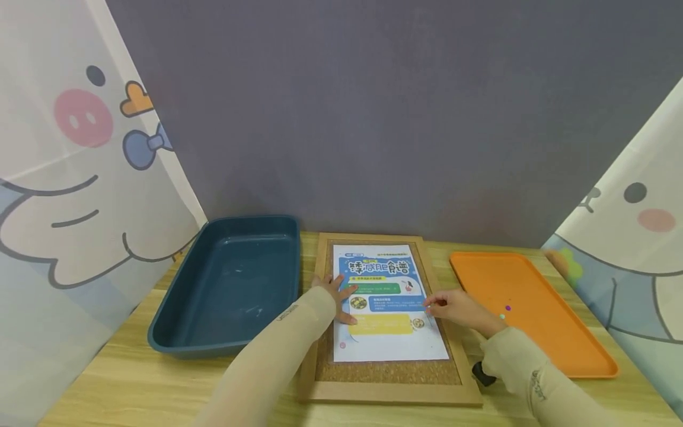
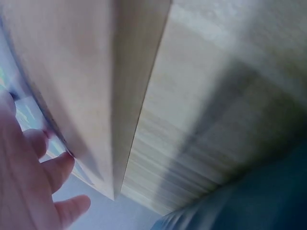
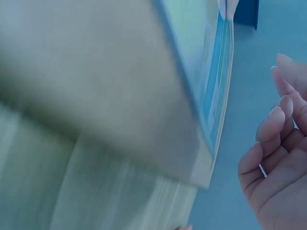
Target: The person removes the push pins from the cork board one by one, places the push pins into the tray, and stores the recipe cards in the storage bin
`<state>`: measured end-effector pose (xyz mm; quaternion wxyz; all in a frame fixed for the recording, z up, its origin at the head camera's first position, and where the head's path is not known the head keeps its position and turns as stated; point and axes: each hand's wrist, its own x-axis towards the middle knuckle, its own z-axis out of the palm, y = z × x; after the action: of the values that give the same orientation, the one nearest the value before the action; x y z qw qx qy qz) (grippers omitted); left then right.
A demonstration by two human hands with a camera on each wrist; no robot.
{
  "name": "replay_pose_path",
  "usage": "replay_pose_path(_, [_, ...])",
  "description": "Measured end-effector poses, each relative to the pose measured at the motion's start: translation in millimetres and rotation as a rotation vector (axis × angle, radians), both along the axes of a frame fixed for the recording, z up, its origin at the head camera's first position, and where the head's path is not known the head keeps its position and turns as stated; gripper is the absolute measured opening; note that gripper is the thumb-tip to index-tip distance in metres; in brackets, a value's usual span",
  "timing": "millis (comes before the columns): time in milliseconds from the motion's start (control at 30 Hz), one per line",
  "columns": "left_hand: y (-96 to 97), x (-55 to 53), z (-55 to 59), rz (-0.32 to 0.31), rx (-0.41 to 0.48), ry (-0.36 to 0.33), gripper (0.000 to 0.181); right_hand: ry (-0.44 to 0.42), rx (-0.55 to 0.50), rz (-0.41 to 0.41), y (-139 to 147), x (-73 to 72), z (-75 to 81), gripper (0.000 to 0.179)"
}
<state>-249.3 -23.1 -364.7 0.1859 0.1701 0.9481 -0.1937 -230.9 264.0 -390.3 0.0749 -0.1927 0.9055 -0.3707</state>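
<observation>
A printed poster sheet [image 1: 392, 350] with blue, green and yellow panels lies on a cork board [image 1: 373, 373] with a wooden frame [image 1: 389, 392]. My left hand [image 1: 333, 299] rests spread on the sheet's left edge, fingers extended; the left wrist view shows its fingertips [image 2: 60, 170] beside the frame. My right hand [image 1: 453, 307] is at the sheet's right edge, thumb and forefinger brought together. The right wrist view shows its other fingers [image 3: 271, 127] curled; anything between the fingertips is too small to make out.
Right of the board lies an orange tray [image 1: 555, 320] with small purple [image 1: 508, 308] and pale cyan pieces [image 1: 502, 316] on it. A deep dark-blue bin [image 1: 224, 350] stands to the left. Behind rises a grey wall [image 1: 373, 118]; cartoon-printed panels flank the wooden table [image 1: 123, 379].
</observation>
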Motion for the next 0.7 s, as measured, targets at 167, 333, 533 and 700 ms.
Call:
replay_pose_path(167, [1.2, -2.8, 3.0, -0.033, -0.035, 0.002, 0.088, 0.003, -0.006, 0.089, -24, 0.1, 5.3, 0.012])
replay_pose_path(333, [-3.2, -10.4, 12.4, -0.098, -0.087, 0.006, 0.1, 0.005, -0.009, 0.187, -49, -0.9, 8.7, 0.009])
replay_pose_path(533, [-3.4, -15.3, 7.7, -0.126, -0.07, -0.022, 0.105, 0.029, 0.0, 0.244, -60, -0.2, 6.3, 0.009])
replay_pose_path(700, [-3.8, -14.7, 7.3, -0.119, -0.074, -0.023, 0.104, 0.021, -0.004, 0.221, -69, 1.4, 5.5, 0.01])
